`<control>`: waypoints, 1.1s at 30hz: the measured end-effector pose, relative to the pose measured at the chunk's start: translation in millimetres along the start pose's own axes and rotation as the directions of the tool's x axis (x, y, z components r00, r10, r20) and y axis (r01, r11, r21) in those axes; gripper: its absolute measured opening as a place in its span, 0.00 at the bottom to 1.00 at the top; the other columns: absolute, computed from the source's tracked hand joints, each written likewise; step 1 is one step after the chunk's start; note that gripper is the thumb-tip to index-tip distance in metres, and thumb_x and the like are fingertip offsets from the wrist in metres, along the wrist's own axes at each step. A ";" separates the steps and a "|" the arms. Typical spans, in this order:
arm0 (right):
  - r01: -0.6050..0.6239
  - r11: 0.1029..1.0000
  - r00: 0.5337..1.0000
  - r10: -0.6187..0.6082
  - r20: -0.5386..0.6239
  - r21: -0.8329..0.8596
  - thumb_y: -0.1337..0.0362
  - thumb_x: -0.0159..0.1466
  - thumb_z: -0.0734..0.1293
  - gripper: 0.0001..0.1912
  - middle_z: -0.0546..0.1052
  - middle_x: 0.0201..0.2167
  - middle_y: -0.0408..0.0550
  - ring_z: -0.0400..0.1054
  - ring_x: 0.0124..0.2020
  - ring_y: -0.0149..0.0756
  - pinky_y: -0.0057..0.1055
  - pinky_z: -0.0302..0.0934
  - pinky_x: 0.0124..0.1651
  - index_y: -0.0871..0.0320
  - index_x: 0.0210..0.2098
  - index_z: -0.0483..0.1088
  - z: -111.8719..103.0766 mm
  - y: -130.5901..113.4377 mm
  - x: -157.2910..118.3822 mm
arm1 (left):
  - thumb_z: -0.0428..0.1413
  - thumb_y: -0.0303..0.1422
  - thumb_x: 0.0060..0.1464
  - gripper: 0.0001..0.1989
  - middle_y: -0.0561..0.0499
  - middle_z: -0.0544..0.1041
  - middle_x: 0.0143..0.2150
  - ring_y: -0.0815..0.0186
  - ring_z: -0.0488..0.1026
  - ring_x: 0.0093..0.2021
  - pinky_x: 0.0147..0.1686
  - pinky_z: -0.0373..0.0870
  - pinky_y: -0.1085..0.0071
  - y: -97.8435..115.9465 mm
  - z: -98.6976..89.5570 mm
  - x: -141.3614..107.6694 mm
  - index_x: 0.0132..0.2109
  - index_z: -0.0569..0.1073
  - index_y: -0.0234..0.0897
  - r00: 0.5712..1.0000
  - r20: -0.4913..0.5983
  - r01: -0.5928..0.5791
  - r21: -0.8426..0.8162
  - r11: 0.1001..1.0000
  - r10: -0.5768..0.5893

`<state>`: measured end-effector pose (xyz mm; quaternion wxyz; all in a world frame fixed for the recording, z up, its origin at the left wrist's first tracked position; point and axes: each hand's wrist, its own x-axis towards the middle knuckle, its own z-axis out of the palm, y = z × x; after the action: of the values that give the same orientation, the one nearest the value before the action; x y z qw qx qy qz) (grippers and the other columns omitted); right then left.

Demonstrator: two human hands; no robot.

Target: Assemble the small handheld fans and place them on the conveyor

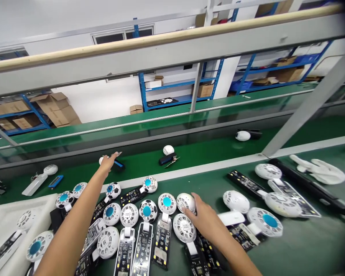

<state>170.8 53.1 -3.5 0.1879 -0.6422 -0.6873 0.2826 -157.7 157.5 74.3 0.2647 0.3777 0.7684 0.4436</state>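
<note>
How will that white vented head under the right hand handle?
The white vented head under the right hand probably feels light: its shell looks like thin slotted plastic. Its dome may rock or roll, and squeezing could crack it.

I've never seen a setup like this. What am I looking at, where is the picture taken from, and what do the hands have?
This is a single view from a camera worn on a person's head, looking forward and down, so the two bare arms are the wearer's own. No robot appears. The left hand stretches out over a green conveyor belt to a white piece with a blue-and-black part. The right hand rests on a white domed head on a green workbench. Spread over the bench are round white vented heads and black circuit boards. A white glove lies to the right. Blue shelving stands beyond the belt.
</note>
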 end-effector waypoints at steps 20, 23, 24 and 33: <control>0.074 0.106 0.989 0.118 -0.087 0.992 0.52 0.54 0.68 0.30 0.77 0.38 0.50 0.71 0.40 0.44 0.35 0.65 0.42 0.59 0.52 0.62 -21.6 -80.5 -22.1 | 0.58 0.41 0.46 0.30 0.40 0.71 0.53 0.51 0.67 0.53 0.50 0.64 0.61 -15.5 71.3 -241.6 0.54 0.64 0.33 0.763 0.607 0.005 -0.350 0.937 0.223; -0.102 -0.044 0.993 0.050 0.104 0.994 0.52 0.52 0.70 0.30 0.78 0.32 0.53 0.72 0.37 0.47 0.38 0.66 0.40 0.64 0.49 0.66 -15.8 -81.9 -21.0 | 0.55 0.38 0.47 0.26 0.39 0.74 0.48 0.51 0.70 0.48 0.47 0.65 0.61 -29.8 68.1 -246.2 0.53 0.65 0.32 0.838 0.486 -0.182 -0.182 0.966 0.249; -0.147 -0.053 0.988 0.041 0.149 0.988 0.51 0.52 0.70 0.29 0.78 0.31 0.53 0.72 0.37 0.47 0.38 0.65 0.40 0.64 0.47 0.67 -15.0 -82.0 -21.7 | 0.54 0.38 0.47 0.25 0.40 0.75 0.46 0.51 0.71 0.46 0.46 0.66 0.60 -34.8 66.6 -246.9 0.52 0.66 0.32 0.830 0.492 -0.212 -0.157 0.965 0.262; -0.124 0.353 0.992 0.010 0.128 0.928 0.50 0.55 0.67 0.24 0.76 0.43 0.51 0.67 0.45 0.44 0.33 0.59 0.48 0.59 0.44 0.71 1.1 -80.2 -50.4 | 0.36 0.57 0.52 0.39 0.38 0.66 0.57 0.51 0.62 0.58 0.53 0.61 0.56 -43.5 70.8 -258.4 0.57 0.63 0.30 0.919 0.302 -0.232 -0.107 0.967 0.254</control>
<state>113.1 1.9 51.5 0.4728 -0.4346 -0.3869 0.6618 28.3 -33.0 21.5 0.3390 0.5262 0.6481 0.4337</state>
